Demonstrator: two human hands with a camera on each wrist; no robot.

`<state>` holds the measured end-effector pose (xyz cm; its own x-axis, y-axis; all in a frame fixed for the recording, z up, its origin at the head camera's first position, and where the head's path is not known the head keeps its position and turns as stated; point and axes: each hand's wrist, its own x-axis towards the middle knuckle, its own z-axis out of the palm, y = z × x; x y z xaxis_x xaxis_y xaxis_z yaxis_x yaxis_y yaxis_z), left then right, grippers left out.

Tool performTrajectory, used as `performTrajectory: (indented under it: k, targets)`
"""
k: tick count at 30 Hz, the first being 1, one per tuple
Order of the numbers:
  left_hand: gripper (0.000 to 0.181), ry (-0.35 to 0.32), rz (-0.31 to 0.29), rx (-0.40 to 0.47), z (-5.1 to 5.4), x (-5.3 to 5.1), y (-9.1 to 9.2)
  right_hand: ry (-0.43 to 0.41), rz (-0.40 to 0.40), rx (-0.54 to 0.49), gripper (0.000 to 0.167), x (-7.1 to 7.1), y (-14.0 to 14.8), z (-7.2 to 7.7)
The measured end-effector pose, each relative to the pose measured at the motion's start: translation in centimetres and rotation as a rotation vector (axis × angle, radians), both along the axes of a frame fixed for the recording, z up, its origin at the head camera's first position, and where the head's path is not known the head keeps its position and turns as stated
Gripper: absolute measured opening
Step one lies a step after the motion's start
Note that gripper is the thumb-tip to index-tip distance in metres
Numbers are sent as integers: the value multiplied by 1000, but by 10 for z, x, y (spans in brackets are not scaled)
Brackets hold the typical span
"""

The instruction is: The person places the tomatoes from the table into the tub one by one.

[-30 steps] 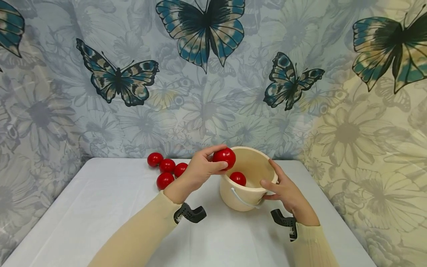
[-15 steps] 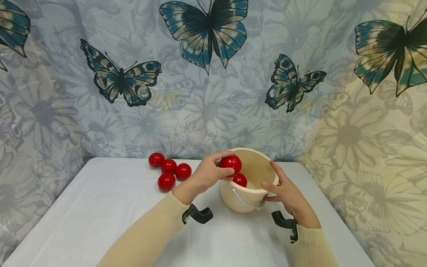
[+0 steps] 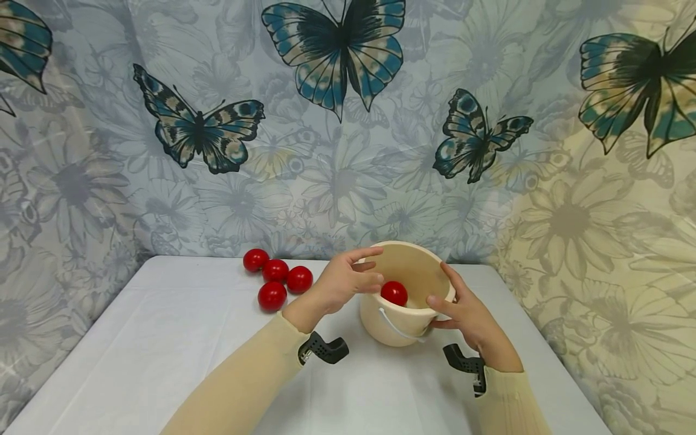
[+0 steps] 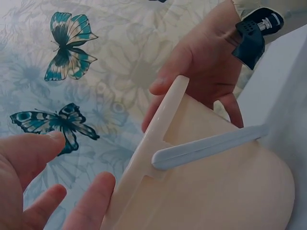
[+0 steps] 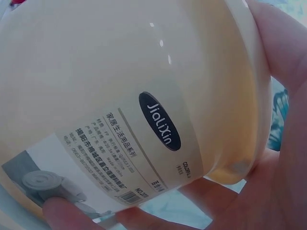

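Note:
The cream bucket leans on the white table, its mouth turned up and toward the camera, with a red ball visible inside. At the bucket's left rim is my left hand, fingers apart and holding nothing; the left wrist view shows the same hand beside the rim. My right hand grips the bucket's right side, thumb over the rim. In the right wrist view, its fingers lie around the labelled bucket wall. The bucket's lower inside is hidden.
Several red balls lie grouped on the white table, left of the bucket. A pale handle hangs on the bucket's front. Behind the table hangs a butterfly-patterned cloth.
My left hand moved right to the bucket's mouth with a red ball and has let it go; its fingers are now apart. My right hand keeps its grip on the bucket.

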<state>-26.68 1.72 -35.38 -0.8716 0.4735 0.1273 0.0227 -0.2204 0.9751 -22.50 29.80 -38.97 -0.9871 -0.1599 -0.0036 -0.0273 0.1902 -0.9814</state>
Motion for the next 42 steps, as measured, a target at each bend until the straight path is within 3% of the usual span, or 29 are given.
performTrajectory:
  k: [18, 25, 32, 38, 42]
  targets:
    - [56, 51, -5, -18, -5, 2, -2, -6, 0, -6, 97, 0, 0, 0]
    - [57, -18, -16, 42, -4, 10, -7, -16, 1, -13, 98, 0, 0, 0]
    - [57, -99, -17, 117, -11, 26, -28, -15, 3, -18, 98, -1, 0, -1]
    - [60, -68, 17, 111, -18, 34, -52, -8, -1, -11, 97, -1, 1, -1]
    - [60, -37, 76, 102, -25, 37, -76, 0, 0, 0, 96, -1, 1, -1]
